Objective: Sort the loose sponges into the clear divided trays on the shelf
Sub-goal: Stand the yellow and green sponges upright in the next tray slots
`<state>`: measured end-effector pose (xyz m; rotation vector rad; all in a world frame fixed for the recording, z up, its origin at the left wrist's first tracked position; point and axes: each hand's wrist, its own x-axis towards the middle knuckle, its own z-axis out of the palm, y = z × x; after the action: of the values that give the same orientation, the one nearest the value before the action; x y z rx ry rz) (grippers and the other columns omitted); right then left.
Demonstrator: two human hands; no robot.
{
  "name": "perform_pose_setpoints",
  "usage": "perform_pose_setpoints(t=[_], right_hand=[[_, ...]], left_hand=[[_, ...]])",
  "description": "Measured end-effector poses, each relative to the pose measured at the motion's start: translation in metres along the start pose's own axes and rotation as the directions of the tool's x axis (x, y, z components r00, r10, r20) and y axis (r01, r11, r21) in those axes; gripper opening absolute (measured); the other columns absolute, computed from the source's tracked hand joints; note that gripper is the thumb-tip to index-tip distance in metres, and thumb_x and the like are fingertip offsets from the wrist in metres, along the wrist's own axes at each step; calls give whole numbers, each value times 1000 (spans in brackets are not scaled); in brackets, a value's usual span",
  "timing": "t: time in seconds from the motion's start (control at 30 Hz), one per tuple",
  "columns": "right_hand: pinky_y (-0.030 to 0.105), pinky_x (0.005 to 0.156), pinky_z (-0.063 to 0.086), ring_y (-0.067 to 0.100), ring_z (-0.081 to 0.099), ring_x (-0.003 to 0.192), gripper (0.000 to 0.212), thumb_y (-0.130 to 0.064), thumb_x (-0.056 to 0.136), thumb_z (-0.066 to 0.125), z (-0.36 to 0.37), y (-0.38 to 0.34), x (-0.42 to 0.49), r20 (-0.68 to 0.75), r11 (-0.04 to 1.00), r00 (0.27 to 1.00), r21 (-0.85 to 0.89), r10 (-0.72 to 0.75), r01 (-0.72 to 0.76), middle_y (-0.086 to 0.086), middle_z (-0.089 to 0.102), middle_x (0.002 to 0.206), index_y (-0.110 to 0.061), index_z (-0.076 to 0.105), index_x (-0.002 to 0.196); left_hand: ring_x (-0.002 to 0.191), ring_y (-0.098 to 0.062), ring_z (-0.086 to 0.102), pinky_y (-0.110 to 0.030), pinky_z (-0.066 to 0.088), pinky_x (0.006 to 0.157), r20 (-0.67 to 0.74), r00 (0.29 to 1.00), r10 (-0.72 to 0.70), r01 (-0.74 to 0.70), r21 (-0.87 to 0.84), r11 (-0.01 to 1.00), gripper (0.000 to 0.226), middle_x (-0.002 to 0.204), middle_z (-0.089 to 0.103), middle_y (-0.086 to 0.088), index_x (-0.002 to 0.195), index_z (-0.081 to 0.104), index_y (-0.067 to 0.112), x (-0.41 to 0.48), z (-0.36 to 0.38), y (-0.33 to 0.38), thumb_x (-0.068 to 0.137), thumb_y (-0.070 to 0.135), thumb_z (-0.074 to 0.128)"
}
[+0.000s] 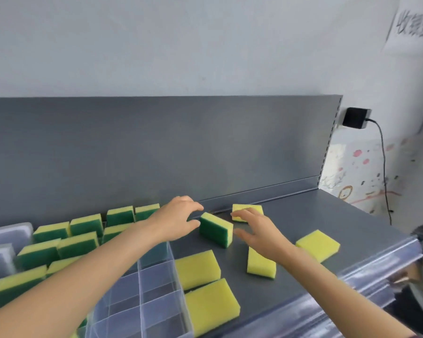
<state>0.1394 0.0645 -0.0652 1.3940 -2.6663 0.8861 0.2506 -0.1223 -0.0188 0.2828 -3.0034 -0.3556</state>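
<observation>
A dark grey back panel is rising behind the grey metal shelf, which is taking up the lower half of the view, with a clear plastic strip running along its front edge. A clear divided tray is sitting at the front left of the shelf, its nearer compartments showing nothing inside. To its left, rows of yellow-and-green sponges are standing on edge, green faces toward the camera; any dividers around them are too faint to make out. Loose sponges are lying on the bare shelf to the right of the tray: two yellow sponges flat just beside its wall, one behind the other, another sponge partly under the right wrist, and a further one near the front edge on the right. An upright sponge is standing on its long edge between the two hands. The left hand is reaching over the tray with fingers spread and loosely curved, its thumb at the left end of the upright sponge, gripping nothing. The right hand is also spread, its fingertips over a small yellow sponge lying by the back panel. A black power adapter is hanging on the wall beyond.
</observation>
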Motion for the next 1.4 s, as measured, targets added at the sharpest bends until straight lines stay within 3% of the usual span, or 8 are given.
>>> perform_pose_setpoints(t=[0.27,0.4,0.6,0.87,1.0,1.17,1.4], right_hand=[[28,94,43,20,54,112,35,-23,93,52,-53,74,-51,-72,972,973,-70,221,-226,1,49,133,-20,51,127],[22,87,38,19,55,111,31,-23,92,53,-66,105,-71,-61,954,958,-100,279,-284,1,53,128,-18,56,123],[25,91,39,18,55,109,35,-32,91,53,-63,128,-82,63,944,960,-213,271,-253,-2,50,129,-22,53,125],[33,99,39,24,37,128,67,-52,83,56,-49,139,-66,129,903,954,-378,269,-204,2,40,139,-23,34,139],[32,99,38,26,39,123,82,-59,75,61,-45,144,-57,139,871,957,-463,254,-164,5,40,136,-22,29,141],[30,93,39,23,44,113,70,-55,77,62,-49,153,-51,125,877,965,-457,229,-148,4,46,126,-19,39,132],[32,84,45,26,52,106,47,-37,85,52,-56,156,-50,129,877,980,-474,154,-76,7,57,118,-14,46,126]], left_hand=[[130,-17,37,-39,35,107,89,988,128,-129,5,992,43,138,45,0,136,45,20,30,31,58,93,25,45],[134,-17,35,-36,32,110,143,977,160,-162,5,987,45,142,43,0,138,43,20,43,49,84,94,28,46],[138,-16,28,-30,26,113,319,926,201,-214,8,977,54,148,34,-1,142,36,18,48,78,110,92,31,51],[145,-14,9,-30,18,117,418,904,90,-98,-2,995,85,157,13,6,148,20,21,49,99,109,80,41,68],[142,-15,16,-31,26,114,372,925,81,-90,8,996,91,153,21,4,145,22,20,56,105,112,74,40,73],[129,-17,32,-38,41,101,332,942,53,-71,42,997,83,136,37,4,135,32,23,64,110,114,68,44,76],[111,-22,46,-39,46,87,316,945,79,-143,186,972,64,117,52,-2,125,40,19,70,103,122,74,45,68]])
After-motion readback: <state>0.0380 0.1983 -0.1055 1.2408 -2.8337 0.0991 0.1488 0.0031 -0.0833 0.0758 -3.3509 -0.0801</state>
